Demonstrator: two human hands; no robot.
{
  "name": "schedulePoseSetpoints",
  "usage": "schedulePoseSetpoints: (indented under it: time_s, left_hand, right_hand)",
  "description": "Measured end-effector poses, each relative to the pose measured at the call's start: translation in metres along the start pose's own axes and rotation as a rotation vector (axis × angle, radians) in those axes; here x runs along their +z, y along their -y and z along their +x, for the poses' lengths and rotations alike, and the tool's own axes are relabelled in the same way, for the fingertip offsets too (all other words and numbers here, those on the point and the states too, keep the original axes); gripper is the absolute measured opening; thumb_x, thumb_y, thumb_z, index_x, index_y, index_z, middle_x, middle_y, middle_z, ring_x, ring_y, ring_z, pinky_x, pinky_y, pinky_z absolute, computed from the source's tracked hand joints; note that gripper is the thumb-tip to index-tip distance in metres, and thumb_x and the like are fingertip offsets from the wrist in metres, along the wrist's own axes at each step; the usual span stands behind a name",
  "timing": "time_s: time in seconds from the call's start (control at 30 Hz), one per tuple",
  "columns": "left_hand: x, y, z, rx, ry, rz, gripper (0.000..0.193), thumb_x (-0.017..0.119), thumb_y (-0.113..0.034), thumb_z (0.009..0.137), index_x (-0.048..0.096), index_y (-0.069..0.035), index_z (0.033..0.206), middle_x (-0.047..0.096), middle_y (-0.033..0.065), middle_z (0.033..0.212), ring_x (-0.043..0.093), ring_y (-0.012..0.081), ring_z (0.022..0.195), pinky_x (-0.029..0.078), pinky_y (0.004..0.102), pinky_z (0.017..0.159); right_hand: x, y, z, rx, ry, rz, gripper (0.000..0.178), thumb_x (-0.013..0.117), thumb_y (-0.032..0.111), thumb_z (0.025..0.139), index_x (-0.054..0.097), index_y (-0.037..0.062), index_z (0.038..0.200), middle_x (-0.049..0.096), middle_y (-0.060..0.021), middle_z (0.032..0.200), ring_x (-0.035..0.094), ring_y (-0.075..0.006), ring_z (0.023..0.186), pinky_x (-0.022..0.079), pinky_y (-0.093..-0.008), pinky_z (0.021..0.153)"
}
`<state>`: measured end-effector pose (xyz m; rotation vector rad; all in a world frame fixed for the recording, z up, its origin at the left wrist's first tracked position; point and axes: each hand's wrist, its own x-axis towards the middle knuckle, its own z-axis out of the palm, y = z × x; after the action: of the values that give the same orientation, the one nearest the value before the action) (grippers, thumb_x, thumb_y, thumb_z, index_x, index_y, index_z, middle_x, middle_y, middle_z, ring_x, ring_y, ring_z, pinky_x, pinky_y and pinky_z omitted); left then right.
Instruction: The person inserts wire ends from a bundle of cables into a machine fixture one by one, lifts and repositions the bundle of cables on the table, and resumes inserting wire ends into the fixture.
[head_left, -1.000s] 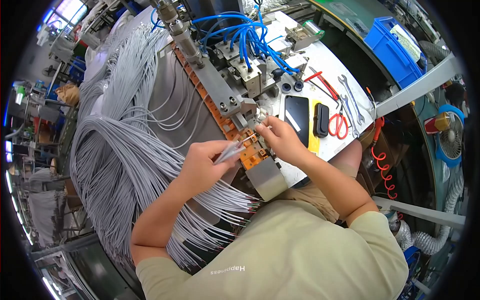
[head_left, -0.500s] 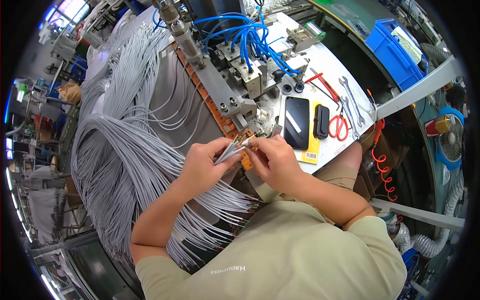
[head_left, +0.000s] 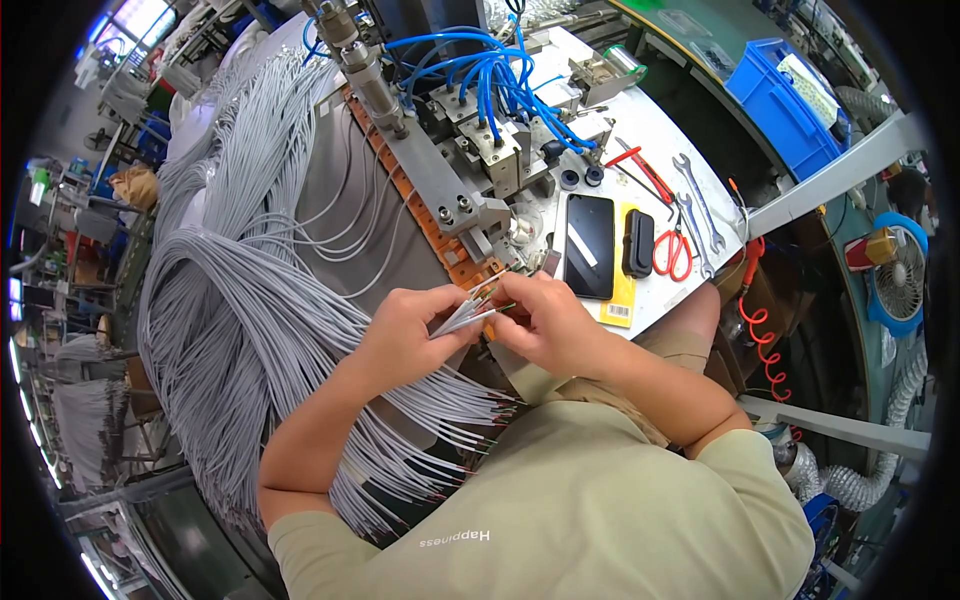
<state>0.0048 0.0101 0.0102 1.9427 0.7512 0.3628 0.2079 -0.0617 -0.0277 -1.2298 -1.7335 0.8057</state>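
Note:
Several grey cables point(head_left: 462, 321) with stripped ends and thin coloured wires lie in my left hand point(head_left: 405, 335), whose thumb and fingers are closed around them. My right hand point(head_left: 548, 322) meets it from the right, its thumb and forefinger pinched at the wire ends; the exact contact is partly hidden by the fingers. Just beyond both hands is the near end of an orange slotted rail point(head_left: 440, 236) on a steel machine point(head_left: 430, 170). A large bundle of grey cables point(head_left: 235, 300) spreads on the left, with loose ends fanning out below my left forearm.
Blue air hoses point(head_left: 490, 75) top the machine. On the white table to the right lie a black phone point(head_left: 589, 245), a black case point(head_left: 637, 243), red-handled scissors point(head_left: 673, 255), pliers point(head_left: 652, 176) and wrenches point(head_left: 700, 205). A blue crate point(head_left: 790, 110) and a fan point(head_left: 898, 275) stand farther right.
My right hand has shifted slightly left and down, closer to my left hand, and its fingers have moved over the wire ends. The left hand keeps its hold on the cables.

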Motion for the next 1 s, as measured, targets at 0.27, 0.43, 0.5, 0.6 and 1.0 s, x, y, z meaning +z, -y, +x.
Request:
schedulePoseSetpoints:
  time_s: [0.27, 0.43, 0.5, 0.6, 1.0]
  left_hand:
    - [-0.008, 0.001, -0.001, -0.079, 0.071, -0.07, 0.021, 0.067, -0.011, 0.091, 0.065, 0.0, 0.11, 0.07, 0.005, 0.075, 0.06, 0.0086, 0.067, 0.049, 0.0276, 0.064]
    - [0.0, -0.007, -0.009, 0.091, -0.181, 0.312, 0.023, 0.067, -0.011, 0.093, 0.065, 0.0, 0.113, 0.071, 0.0053, 0.077, 0.06, 0.0083, 0.067, 0.049, 0.0264, 0.065]
    - [0.0, -0.017, -0.011, 0.14, -0.215, 0.239, 0.023, 0.067, -0.01, 0.093, 0.065, 0.0, 0.113, 0.071, 0.0062, 0.08, 0.061, 0.0084, 0.069, 0.05, 0.0256, 0.065]
    - [-0.006, -0.007, -0.01, 0.022, -0.048, -0.008, 0.022, 0.066, -0.009, 0.094, 0.065, 0.001, 0.114, 0.071, 0.0076, 0.084, 0.063, 0.0083, 0.072, 0.051, 0.0257, 0.065]
    - [0.004, 0.004, -0.008, 0.256, -0.098, 0.47, 0.034, 0.073, -0.004, 0.077, 0.068, -0.004, 0.111, 0.07, 0.0086, 0.113, 0.071, 0.023, 0.08, 0.057, 0.0308, 0.069]
  right_hand:
    - [0.006, -0.004, -0.001, -0.294, -0.146, -0.205, 0.012, 0.068, 0.005, 0.087, 0.06, 0.0051, 0.097, 0.061, -0.0084, 0.076, 0.052, -0.0246, 0.069, 0.036, -0.0376, 0.068]
    - [0.006, -0.009, 0.005, -0.271, -0.213, -0.443, 0.012, 0.067, 0.008, 0.09, 0.058, 0.0038, 0.097, 0.06, -0.0106, 0.075, 0.051, -0.0271, 0.066, 0.037, -0.0388, 0.07]
    - [0.003, -0.031, 0.008, -0.138, -0.25, -0.394, 0.011, 0.066, 0.009, 0.092, 0.057, 0.0034, 0.097, 0.059, -0.0099, 0.074, 0.051, -0.0251, 0.065, 0.038, -0.0375, 0.069]
    - [0.001, -0.049, 0.005, 0.126, -0.311, -0.298, 0.013, 0.064, 0.013, 0.095, 0.057, 0.0025, 0.096, 0.058, -0.0086, 0.072, 0.052, -0.0211, 0.062, 0.04, -0.035, 0.067]
    - [-0.011, -0.051, 0.021, 0.676, 0.037, 0.385, 0.024, 0.06, 0.021, 0.099, 0.054, 0.0, 0.091, 0.055, -0.0069, 0.066, 0.05, -0.013, 0.059, 0.043, -0.0309, 0.057]
